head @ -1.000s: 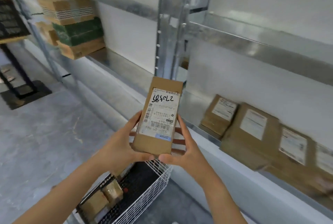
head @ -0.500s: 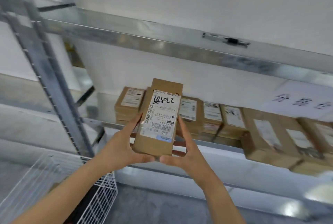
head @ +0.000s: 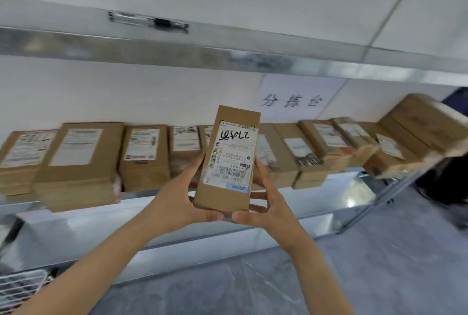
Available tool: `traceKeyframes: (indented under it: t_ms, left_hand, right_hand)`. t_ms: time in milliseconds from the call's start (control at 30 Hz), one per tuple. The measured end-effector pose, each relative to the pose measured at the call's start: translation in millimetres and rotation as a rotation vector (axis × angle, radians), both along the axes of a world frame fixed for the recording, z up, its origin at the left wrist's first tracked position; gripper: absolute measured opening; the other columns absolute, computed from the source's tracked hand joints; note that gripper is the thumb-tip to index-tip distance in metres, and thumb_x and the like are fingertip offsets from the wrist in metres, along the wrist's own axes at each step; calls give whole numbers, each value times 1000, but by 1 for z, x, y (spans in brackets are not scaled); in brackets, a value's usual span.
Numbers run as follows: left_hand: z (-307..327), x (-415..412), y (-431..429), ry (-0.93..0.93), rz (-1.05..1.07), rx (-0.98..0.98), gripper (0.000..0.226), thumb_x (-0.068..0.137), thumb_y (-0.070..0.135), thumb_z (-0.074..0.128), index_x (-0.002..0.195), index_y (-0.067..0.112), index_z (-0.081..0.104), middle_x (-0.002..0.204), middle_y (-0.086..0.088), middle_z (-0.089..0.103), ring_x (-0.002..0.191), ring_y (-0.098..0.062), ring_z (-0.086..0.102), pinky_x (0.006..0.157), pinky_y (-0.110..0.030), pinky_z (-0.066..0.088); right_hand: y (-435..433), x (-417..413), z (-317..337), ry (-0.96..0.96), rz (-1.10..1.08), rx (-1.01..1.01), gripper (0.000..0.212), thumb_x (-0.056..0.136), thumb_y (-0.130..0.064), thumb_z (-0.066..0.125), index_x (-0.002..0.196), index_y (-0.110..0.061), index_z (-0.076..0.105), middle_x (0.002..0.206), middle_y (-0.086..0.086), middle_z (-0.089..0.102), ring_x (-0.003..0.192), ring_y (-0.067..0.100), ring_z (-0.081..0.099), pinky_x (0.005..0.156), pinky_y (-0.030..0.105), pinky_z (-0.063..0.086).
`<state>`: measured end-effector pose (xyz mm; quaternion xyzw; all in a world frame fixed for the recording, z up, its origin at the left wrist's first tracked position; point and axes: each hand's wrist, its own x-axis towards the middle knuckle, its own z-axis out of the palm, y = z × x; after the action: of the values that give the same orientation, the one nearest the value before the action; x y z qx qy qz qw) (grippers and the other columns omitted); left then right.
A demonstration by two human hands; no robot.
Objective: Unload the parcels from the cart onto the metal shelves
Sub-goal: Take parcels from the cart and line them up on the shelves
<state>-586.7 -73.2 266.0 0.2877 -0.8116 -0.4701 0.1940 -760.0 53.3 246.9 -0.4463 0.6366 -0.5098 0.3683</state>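
A slim brown cardboard parcel [head: 231, 160] with a white label and handwritten digits stands upright in front of me. My left hand [head: 182, 198] grips its left side and lower corner, and my right hand [head: 266, 203] grips its right side and bottom. Behind it, a metal shelf [head: 162, 210] carries a long row of labelled brown parcels [head: 83, 162] from the left edge to the far right. A corner of the white wire cart [head: 20, 287] shows at the bottom left.
An upper metal shelf beam [head: 177, 48] crosses the view above the row. A paper sign with characters [head: 293, 99] hangs on the white wall. Larger boxes [head: 425, 122] are stacked at the shelf's right end, beside a dark object [head: 448, 183]. Grey floor lies below right.
My view has swung right along the shelf, away from the upright post and the cart. Both hands keep holding the parcel the same way.
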Motion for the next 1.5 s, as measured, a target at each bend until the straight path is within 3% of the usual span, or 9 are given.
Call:
traceKeyframes:
  t_ms: [200, 300, 433, 533, 667, 800, 1033, 1200, 1500]
  left_hand:
    - [0, -75, 26, -28, -149, -7, 123, 50, 42, 90, 144, 47, 11, 121, 45, 33, 117, 4, 45, 87, -19, 52]
    - [3, -108, 36, -46, -214, -13, 122, 53, 38, 90, 146, 43, 11, 122, 45, 33, 108, 8, 47, 82, -16, 51]
    - [1, -154, 44, -47, -301, -33, 124, 52, 42, 89, 149, 39, 12, 141, 29, 38, 121, 2, 45, 90, -12, 44]
    - [4, -192, 49, -67, -353, -67, 120, 53, 43, 88, 147, 41, 13, 134, 37, 33, 117, 9, 39, 94, -8, 35]
    - [3, -245, 50, -80, -411, -39, 127, 52, 43, 89, 150, 37, 8, 135, 25, 43, 103, 17, 47, 80, 1, 38]
    - [-2, -301, 48, -57, -439, 2, 126, 51, 45, 89, 148, 42, 9, 131, 28, 49, 110, 12, 52, 93, -15, 48]
    - [10, -391, 45, -16, -430, -7, 123, 52, 41, 89, 147, 39, 11, 109, 40, 47, 93, 32, 44, 73, 5, 37]
    - [13, -436, 56, -7, -432, -26, 124, 48, 47, 89, 146, 41, 14, 116, 44, 40, 105, 23, 43, 81, 3, 37]
    - [14, -519, 81, -13, -416, -18, 122, 47, 48, 90, 146, 42, 19, 120, 31, 56, 108, 12, 53, 90, -13, 48]
  right_hand:
    - [54, -57, 3, -26, -134, -6, 109, 59, -26, 88, 141, -57, 25, 133, -13, 51, 116, 13, 57, 88, 33, 56]
    - [72, -82, 5, -29, -185, -10, 109, 55, -29, 88, 139, -60, 26, 133, -13, 50, 112, 9, 59, 79, 23, 55]
    - [92, -113, 6, -38, -258, -20, 105, 60, -25, 85, 139, -60, 25, 133, -12, 47, 108, 5, 58, 72, 16, 53]
    - [102, -141, 4, -17, -319, -9, 103, 58, -34, 86, 134, -67, 25, 134, -14, 47, 111, 6, 58, 74, 19, 54]
    - [112, -186, 3, 0, -380, 3, 104, 53, -43, 85, 134, -67, 24, 136, -10, 45, 115, 12, 57, 86, 33, 56]
    - [113, -238, 2, -5, -409, 10, 106, 52, -41, 88, 133, -68, 26, 136, -9, 45, 114, 14, 57, 90, 40, 55]
    - [108, -333, 7, -2, -396, 13, 108, 54, -37, 90, 138, -62, 27, 135, -7, 49, 112, 19, 59, 95, 44, 52]
    - [121, -376, 15, -4, -394, 10, 105, 60, -27, 87, 141, -56, 26, 129, -13, 53, 108, 10, 60, 88, 31, 54]
    - [149, -465, 26, 24, -377, 34, 100, 54, -38, 88, 135, -61, 33, 122, -12, 60, 103, 10, 61, 98, 41, 49]
